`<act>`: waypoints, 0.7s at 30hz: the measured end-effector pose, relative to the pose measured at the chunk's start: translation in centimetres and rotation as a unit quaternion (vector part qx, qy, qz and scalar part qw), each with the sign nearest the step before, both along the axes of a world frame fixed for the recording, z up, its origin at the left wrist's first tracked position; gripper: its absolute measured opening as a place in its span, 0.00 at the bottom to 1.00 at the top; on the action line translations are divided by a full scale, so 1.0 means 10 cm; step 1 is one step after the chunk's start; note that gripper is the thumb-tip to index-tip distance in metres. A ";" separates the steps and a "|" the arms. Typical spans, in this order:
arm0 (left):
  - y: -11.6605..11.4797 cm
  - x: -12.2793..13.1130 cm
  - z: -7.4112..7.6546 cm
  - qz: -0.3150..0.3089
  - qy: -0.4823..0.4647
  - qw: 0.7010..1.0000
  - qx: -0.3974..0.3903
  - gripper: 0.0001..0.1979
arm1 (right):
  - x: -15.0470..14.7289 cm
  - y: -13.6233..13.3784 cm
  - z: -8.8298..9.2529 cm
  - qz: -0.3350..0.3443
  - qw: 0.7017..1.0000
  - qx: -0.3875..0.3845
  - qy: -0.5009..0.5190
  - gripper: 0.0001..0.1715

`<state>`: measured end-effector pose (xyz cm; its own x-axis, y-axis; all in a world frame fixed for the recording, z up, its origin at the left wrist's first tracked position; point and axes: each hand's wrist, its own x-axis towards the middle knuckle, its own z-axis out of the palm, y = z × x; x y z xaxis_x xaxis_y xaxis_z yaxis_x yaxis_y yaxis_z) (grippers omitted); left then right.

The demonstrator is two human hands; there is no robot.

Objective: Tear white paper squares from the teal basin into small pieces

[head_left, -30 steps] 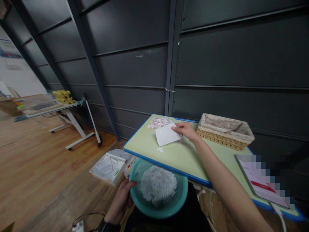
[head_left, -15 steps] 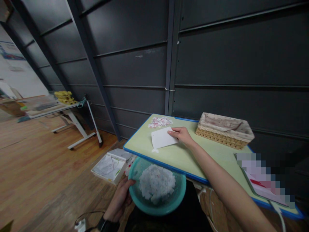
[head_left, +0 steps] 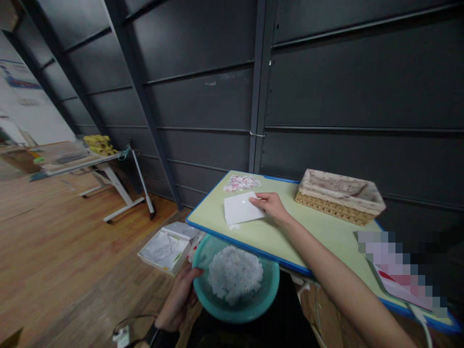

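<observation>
My right hand (head_left: 271,206) pinches the right edge of a flat white card (head_left: 242,209), thumb on top, held over the pale green table (head_left: 268,237). A few white paper scraps (head_left: 235,226) lie by the card's lower edge. Beyond the card is a spread pile of white and pinkish-red scraps (head_left: 242,182). My left hand (head_left: 186,287) grips the left rim of a teal plastic basin (head_left: 237,316), which sits against the table's near edge. White paper scraps (head_left: 235,275) are heaped inside the basin. The left fingers are partly hidden beneath its rim.
A lined wicker basket (head_left: 339,198) stands at the table's back right, with a partly blurred flat item (head_left: 402,275) nearer me. An open white box (head_left: 166,249) rests on the floor at left. A power strip (head_left: 123,337) and cables lie at lower left.
The card in my right hand has shifted slightly left and toward me, over the loose scraps near the edge. My left hand and the basin have stayed in place.
</observation>
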<state>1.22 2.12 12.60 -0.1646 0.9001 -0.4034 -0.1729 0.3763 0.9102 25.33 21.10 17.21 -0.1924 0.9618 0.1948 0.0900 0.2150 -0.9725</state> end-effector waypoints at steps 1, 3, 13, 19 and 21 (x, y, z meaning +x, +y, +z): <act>0.00 0.00 0.00 0.001 0.003 1.000 0.001 0.19 | 0.01 0.01 0.00 -0.015 1.000 0.007 0.003 0.30; 0.00 0.00 -0.01 0.000 0.014 1.000 0.003 0.18 | 0.04 0.02 0.00 -0.036 0.999 0.021 0.001 0.30; 0.01 -0.03 -0.05 -0.018 0.029 0.999 0.018 0.23 | 0.01 -0.06 0.06 -0.023 1.000 0.005 -0.008 0.27; 0.02 -0.02 -0.04 -0.015 0.030 0.999 0.007 0.21 | 0.00 -0.07 0.07 -0.007 1.000 -0.006 -0.020 0.25; 0.02 -0.02 -0.04 -0.014 0.026 1.000 0.008 0.21 | -0.03 -0.10 0.07 0.001 1.000 -0.012 -0.016 0.25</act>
